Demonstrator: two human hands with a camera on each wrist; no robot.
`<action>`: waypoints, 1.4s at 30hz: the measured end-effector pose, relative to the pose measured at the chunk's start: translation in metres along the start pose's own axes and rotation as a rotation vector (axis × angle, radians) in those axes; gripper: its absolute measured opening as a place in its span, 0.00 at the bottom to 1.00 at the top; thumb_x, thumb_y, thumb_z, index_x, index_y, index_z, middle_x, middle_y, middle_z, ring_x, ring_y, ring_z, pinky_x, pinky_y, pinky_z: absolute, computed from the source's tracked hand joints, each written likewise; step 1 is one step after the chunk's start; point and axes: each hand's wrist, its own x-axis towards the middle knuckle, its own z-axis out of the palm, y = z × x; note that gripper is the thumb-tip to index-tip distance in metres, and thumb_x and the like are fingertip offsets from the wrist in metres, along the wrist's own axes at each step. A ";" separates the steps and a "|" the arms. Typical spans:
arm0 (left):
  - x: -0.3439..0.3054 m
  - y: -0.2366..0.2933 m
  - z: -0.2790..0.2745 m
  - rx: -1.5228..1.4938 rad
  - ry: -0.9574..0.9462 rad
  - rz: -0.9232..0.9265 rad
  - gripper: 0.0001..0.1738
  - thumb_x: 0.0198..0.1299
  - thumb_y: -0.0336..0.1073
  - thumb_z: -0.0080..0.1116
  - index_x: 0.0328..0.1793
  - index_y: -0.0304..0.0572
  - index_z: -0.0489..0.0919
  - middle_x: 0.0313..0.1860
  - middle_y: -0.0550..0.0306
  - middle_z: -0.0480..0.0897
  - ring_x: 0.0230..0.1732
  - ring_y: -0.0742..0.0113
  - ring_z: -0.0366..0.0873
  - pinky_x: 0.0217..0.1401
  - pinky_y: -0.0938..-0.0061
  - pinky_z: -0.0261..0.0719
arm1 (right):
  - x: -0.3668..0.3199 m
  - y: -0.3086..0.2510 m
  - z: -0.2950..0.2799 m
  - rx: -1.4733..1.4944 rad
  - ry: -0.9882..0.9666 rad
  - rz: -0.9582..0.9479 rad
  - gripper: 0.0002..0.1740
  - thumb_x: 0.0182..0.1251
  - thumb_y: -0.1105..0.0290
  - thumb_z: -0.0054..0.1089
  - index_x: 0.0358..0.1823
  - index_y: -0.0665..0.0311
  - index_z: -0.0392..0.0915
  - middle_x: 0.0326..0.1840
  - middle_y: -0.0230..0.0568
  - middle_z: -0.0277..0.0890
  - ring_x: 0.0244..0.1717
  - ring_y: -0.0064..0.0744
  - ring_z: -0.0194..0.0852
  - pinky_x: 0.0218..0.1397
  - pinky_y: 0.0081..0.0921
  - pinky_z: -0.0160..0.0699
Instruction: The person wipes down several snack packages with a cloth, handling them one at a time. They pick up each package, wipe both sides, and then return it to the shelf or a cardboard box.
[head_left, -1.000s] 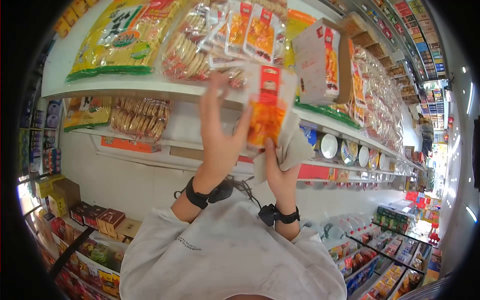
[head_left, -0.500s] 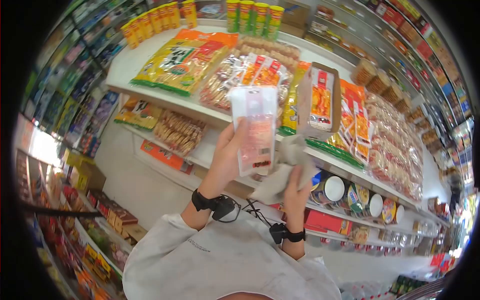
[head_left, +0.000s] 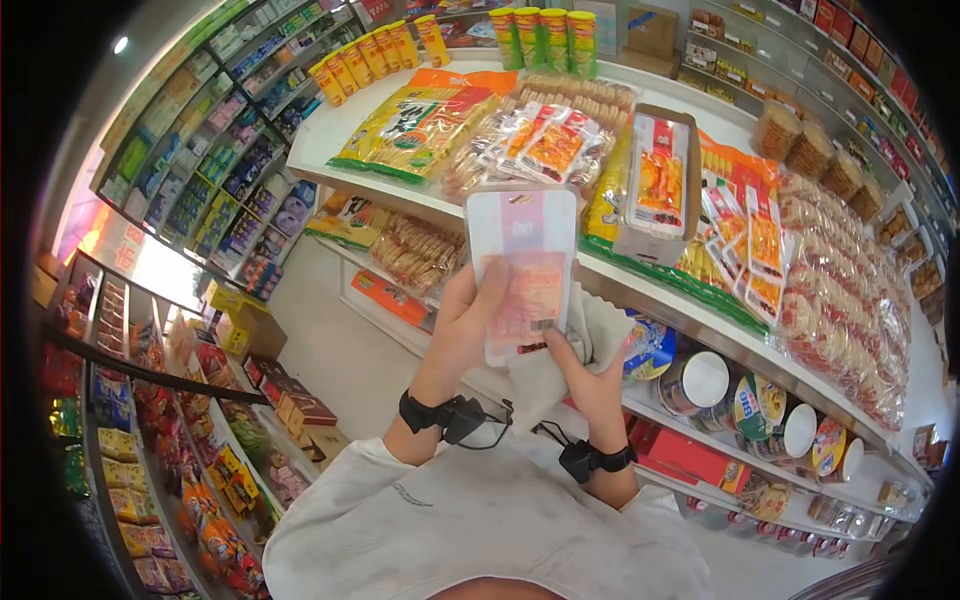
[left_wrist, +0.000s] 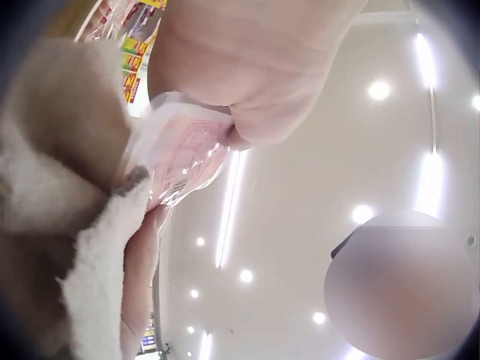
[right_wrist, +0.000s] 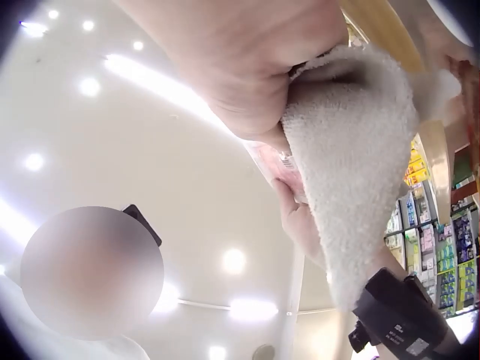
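A flat sealed snack packet (head_left: 522, 225), its pale printed back with a barcode turned up, is held in front of the chest in the head view. My left hand (head_left: 462, 322) grips its left side, thumb lying across the back. The right hand (head_left: 592, 388) holds a light grey terry cloth (head_left: 601, 322), with its thumb at the packet's lower right corner. In the right wrist view the cloth (right_wrist: 352, 150) hangs from that hand and hides part of the packet (right_wrist: 289, 169). The left wrist view shows the packet (left_wrist: 191, 146) between the two hands.
Beyond the hands, a white shelf (head_left: 395, 192) bears several similar orange packets (head_left: 550, 140), an open carton (head_left: 650, 240) of them, a yellow noodle bag (head_left: 415, 125) and bagged round biscuits (head_left: 835, 300). Tubs (head_left: 695, 383) stand on the shelf below. Snack racks (head_left: 130, 480) are at left.
The packet has been turned from its orange front to its pale back, and the left hand has taken hold of it. The right hand with the cloth has come up against its lower corner.
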 end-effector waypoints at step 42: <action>0.199 -0.064 0.084 0.778 -0.377 0.827 0.26 0.51 0.34 0.73 0.57 0.38 0.79 0.51 0.47 0.80 0.59 0.51 0.75 0.68 0.59 0.70 | 0.046 -0.037 -0.075 -0.260 0.988 -0.413 0.34 0.74 0.52 0.57 0.67 0.76 0.66 0.66 0.50 0.71 0.62 0.35 0.72 0.65 0.30 0.68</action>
